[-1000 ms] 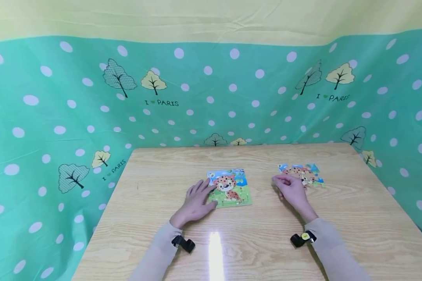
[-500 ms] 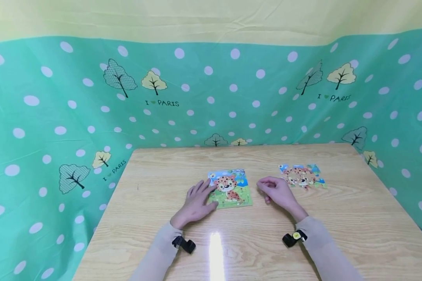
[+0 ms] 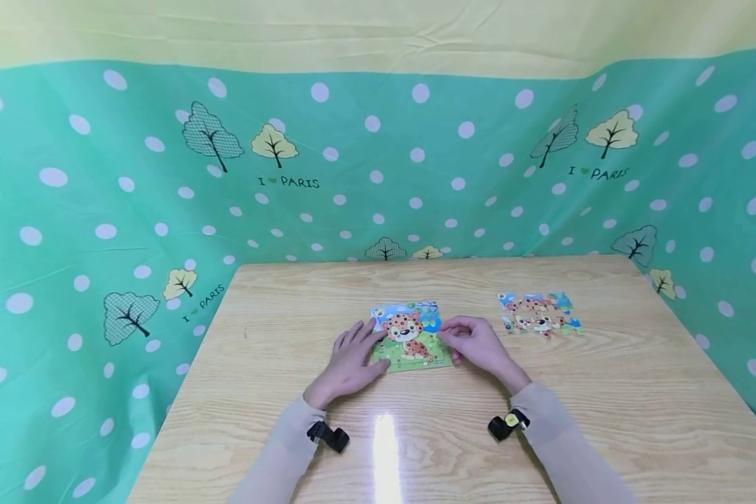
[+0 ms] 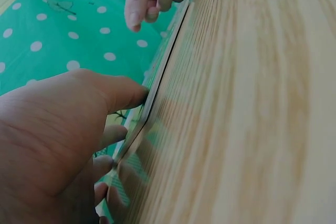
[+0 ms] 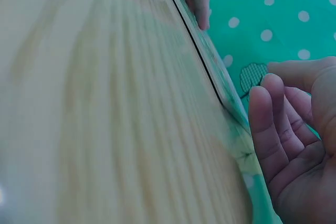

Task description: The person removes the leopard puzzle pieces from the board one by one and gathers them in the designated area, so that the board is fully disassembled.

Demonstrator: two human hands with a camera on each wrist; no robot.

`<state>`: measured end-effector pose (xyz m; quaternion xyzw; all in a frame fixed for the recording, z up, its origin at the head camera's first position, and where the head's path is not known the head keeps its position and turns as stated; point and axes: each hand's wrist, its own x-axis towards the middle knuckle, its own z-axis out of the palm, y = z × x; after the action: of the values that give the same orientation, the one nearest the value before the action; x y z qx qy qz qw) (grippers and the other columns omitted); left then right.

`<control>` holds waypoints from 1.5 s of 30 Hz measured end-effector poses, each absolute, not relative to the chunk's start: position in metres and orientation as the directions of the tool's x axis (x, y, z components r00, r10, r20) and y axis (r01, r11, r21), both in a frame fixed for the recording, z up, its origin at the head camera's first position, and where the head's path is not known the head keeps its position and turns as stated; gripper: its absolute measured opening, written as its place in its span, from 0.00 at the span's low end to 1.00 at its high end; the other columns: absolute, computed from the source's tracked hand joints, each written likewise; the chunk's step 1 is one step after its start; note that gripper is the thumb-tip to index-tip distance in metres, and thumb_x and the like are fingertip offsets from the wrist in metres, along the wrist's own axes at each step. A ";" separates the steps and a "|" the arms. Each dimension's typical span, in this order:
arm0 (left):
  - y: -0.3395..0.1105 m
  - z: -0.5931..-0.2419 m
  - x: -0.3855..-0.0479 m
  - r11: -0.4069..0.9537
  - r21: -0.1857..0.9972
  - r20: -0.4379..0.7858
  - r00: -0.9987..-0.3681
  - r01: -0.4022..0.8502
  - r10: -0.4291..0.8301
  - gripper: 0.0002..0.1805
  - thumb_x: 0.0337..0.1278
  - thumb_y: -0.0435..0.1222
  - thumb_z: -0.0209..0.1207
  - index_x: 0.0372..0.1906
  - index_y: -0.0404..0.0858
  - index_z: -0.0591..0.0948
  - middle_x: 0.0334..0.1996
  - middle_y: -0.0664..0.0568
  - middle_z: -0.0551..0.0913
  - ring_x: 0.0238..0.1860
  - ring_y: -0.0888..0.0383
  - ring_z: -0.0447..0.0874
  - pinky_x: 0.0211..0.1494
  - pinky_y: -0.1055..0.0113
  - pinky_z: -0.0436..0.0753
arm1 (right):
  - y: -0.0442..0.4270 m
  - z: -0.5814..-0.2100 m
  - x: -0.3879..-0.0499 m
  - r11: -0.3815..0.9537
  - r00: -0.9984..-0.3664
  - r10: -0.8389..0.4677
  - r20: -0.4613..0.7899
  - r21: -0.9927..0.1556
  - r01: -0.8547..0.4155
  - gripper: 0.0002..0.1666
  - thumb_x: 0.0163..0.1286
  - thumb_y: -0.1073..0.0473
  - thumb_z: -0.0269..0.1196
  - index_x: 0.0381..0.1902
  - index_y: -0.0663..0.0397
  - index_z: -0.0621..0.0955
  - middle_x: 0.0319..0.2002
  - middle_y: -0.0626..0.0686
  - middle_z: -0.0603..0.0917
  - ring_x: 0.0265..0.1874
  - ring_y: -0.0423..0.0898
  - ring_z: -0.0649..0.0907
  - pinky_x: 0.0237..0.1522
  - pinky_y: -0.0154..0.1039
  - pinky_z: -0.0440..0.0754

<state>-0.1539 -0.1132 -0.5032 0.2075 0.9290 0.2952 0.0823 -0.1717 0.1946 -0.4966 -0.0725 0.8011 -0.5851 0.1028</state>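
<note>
A square picture board (image 3: 409, 343) with a cartoon leopard lies on the table in the head view. My left hand (image 3: 351, 360) rests on its left edge, thumb and fingers spread. The left wrist view shows this left hand (image 4: 63, 135) with the thumb touching the board's rim. At the right edge of the board is my right hand (image 3: 477, 344), its thumb and fingers drawn together. In the right wrist view, my right hand (image 5: 299, 124) has curled fingers close to the thumb; whether something small sits between the tips cannot be seen. To the right lie jigsaw pieces (image 3: 538, 315) with matching leopard artwork.
A light wood-grain table (image 3: 277, 315) carries everything. Behind and beside it hangs a green dotted cloth (image 3: 378, 182). A bright light reflection crosses the table's front. Black wrist cameras are strapped over both sleeves.
My right hand has moved left, from beside the jigsaw pieces to the board's right edge, uncovering more of the pieces. My left hand has stayed on the board.
</note>
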 end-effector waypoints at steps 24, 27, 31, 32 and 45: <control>-0.112 -0.509 -0.161 0.731 0.588 -0.002 -0.902 0.347 0.431 0.37 0.73 0.53 0.57 0.81 0.45 0.69 0.86 0.40 0.56 0.87 0.36 0.46 0.85 0.32 0.44 | 0.122 -0.496 -0.177 0.438 -0.943 -0.334 -0.002 -0.886 -0.153 0.11 0.71 0.56 0.72 0.48 0.55 0.90 0.30 0.47 0.86 0.23 0.39 0.80 0.28 0.31 0.80; -0.111 -0.509 -0.161 0.734 0.583 -0.010 -0.900 0.349 0.436 0.37 0.73 0.53 0.56 0.82 0.46 0.68 0.86 0.41 0.55 0.87 0.37 0.45 0.86 0.32 0.44 | 0.120 -0.496 -0.176 0.520 -0.934 -0.356 -0.005 -0.832 -0.194 0.13 0.69 0.53 0.74 0.49 0.52 0.90 0.27 0.44 0.84 0.23 0.38 0.78 0.30 0.32 0.76; -0.110 -0.509 -0.162 0.732 0.581 -0.009 -0.896 0.357 0.444 0.36 0.73 0.52 0.55 0.82 0.46 0.68 0.86 0.41 0.54 0.87 0.37 0.45 0.85 0.32 0.44 | 0.120 -0.493 -0.176 0.580 -0.925 -0.378 -0.042 -0.790 -0.202 0.20 0.65 0.50 0.78 0.52 0.49 0.89 0.23 0.43 0.81 0.20 0.39 0.76 0.27 0.33 0.74; -0.110 -0.509 -0.162 0.730 0.581 -0.006 -0.895 0.360 0.446 0.36 0.73 0.52 0.56 0.81 0.46 0.68 0.86 0.41 0.54 0.87 0.36 0.45 0.85 0.32 0.44 | 0.120 -0.492 -0.176 0.585 -0.923 -0.382 -0.047 -0.786 -0.202 0.21 0.65 0.50 0.78 0.53 0.49 0.89 0.22 0.44 0.81 0.20 0.40 0.76 0.27 0.34 0.74; -0.112 -0.508 -0.158 0.749 0.559 -0.031 -0.894 0.355 0.447 0.44 0.63 0.56 0.61 0.82 0.47 0.67 0.87 0.41 0.53 0.87 0.36 0.45 0.85 0.31 0.44 | 0.114 -0.487 -0.177 0.639 -0.905 -0.404 -0.133 -0.749 -0.175 0.22 0.61 0.47 0.80 0.49 0.47 0.88 0.21 0.45 0.79 0.20 0.41 0.74 0.27 0.35 0.72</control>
<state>-0.1579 -0.1121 -0.5083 0.2153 0.9317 0.2811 0.0816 -0.1768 0.1143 -0.4869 -0.1621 0.8934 -0.3930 0.1455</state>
